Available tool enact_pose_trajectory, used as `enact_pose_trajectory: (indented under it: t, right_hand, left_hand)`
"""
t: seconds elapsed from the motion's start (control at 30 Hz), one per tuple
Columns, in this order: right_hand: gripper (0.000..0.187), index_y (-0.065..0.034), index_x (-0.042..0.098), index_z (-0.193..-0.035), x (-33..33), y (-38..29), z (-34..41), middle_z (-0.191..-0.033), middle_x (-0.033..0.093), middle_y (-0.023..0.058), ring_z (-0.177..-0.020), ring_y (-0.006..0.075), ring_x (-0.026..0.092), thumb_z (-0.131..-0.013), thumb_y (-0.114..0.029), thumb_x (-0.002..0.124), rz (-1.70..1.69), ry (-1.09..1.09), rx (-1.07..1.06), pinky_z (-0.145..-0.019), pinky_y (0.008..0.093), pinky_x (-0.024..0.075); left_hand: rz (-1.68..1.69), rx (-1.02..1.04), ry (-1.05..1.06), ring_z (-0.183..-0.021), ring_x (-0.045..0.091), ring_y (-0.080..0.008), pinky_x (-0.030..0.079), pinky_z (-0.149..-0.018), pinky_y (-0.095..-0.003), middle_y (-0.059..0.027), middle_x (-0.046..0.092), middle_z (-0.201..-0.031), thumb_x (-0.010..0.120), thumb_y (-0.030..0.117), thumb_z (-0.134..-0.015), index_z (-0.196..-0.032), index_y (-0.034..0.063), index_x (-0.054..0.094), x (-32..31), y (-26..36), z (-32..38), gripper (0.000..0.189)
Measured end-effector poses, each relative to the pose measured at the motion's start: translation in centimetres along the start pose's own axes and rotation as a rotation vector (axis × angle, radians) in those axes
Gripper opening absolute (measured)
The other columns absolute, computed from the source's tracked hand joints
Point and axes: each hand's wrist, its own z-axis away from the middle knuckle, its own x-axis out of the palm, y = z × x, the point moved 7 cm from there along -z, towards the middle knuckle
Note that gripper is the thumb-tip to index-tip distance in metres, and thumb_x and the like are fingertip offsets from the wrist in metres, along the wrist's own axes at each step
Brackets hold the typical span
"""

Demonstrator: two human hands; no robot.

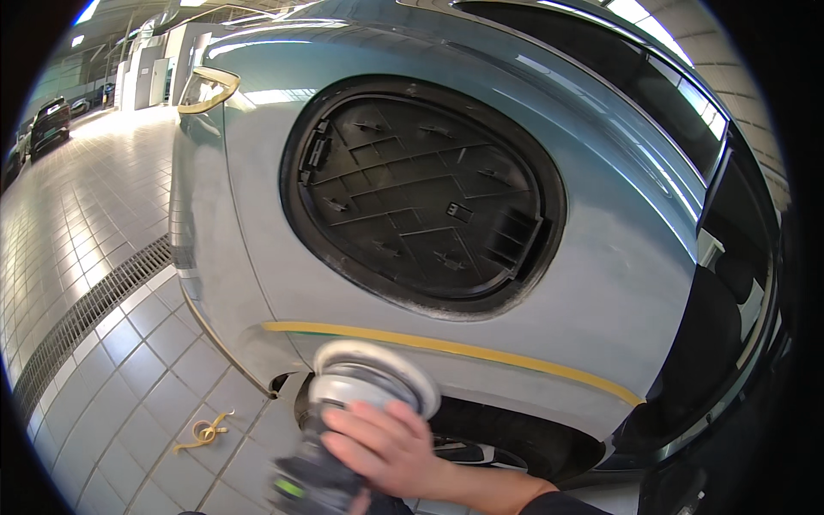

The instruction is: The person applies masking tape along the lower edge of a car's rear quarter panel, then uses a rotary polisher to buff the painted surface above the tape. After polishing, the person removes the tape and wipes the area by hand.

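My right hand (386, 450) is wrapped around the head of a random orbital sander (335, 386) with a pale round pad, a dark body and a green mark. Motion blurs the sander. Its pad overlaps the lower car body panel (515, 373) beneath a strip of yellow masking tape (450, 346); whether they touch is unclear. A sliver of skin at the bottom edge, under the sander body, may be my left hand, mostly hidden. Above the tape, dull grey sanded areas surround an oval black ribbed plastic inset (418, 199). Glossy blue-green paint (412, 55) remains higher up.
Below the panel is the dark wheel arch (515, 428). Crumpled yellow tape (205, 432) lies on the tiled floor (154, 360), beside a long drain grate (96, 315). Tape edges a lamp (205, 90) at left. A seat (714, 328) shows through a door opening at right.
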Motion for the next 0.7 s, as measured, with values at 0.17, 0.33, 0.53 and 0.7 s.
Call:
enact_pose_trajectory:
  t: [0.17,0.33,0.53,0.7]
  right_hand:
    - [0.034,-0.0173,0.064,-0.13,2.1,-0.1,2.4,-0.135,0.067,0.0021,-0.126,0.0186,0.06,-0.097,-0.023,0.055,-0.07,-0.036,0.051,-0.12,0.0398,0.0286]
    - [0.024,-0.0218,0.067,-0.114,-5.9,2.3,9.7,-0.13,0.07,-0.0002,-0.117,0.0197,0.061,-0.103,-0.036,0.052,0.03,0.185,0.114,-0.118,0.0417,0.0287]
    - [0.042,-0.0064,0.051,-0.122,-16.1,3.8,14.1,-0.124,0.065,0.0182,-0.114,0.0373,0.06,-0.089,-0.018,0.072,0.139,0.537,0.138,-0.104,0.0551,0.0405]
    - [0.04,-0.0066,0.051,-0.122,-12.8,2.4,15.2,-0.124,0.065,0.0183,-0.114,0.0377,0.06,-0.09,-0.021,0.071,0.201,0.897,0.318,-0.104,0.0546,0.0405]
  left_hand:
    - [0.055,-0.088,0.051,-0.121,0.067,-0.0298,0.054,-0.101,-0.0382,-0.0265,0.058,-0.144,0.086,0.014,-0.081,-0.153,-0.0035,0.039,-0.4,-1.5,-0.2,0.088]
    - [0.262,-0.073,-0.165,-0.12,0.068,-0.0298,0.054,-0.101,-0.0381,-0.0271,0.059,-0.142,0.086,0.014,-0.081,-0.153,-0.004,0.039,5.5,0.6,2.9,0.088]
    - [-0.548,0.492,-0.473,-0.079,0.07,-0.0331,0.057,-0.068,-0.0376,-0.0307,0.055,-0.145,0.075,0.015,-0.079,-0.141,-0.0076,0.053,13.9,8.1,7.1,0.069]
    - [-0.583,0.536,-0.477,-0.084,0.071,-0.0334,0.057,-0.074,-0.0366,-0.0287,0.054,-0.148,0.075,0.019,-0.08,-0.145,-0.0066,0.049,13.4,9.4,6.7,0.075]
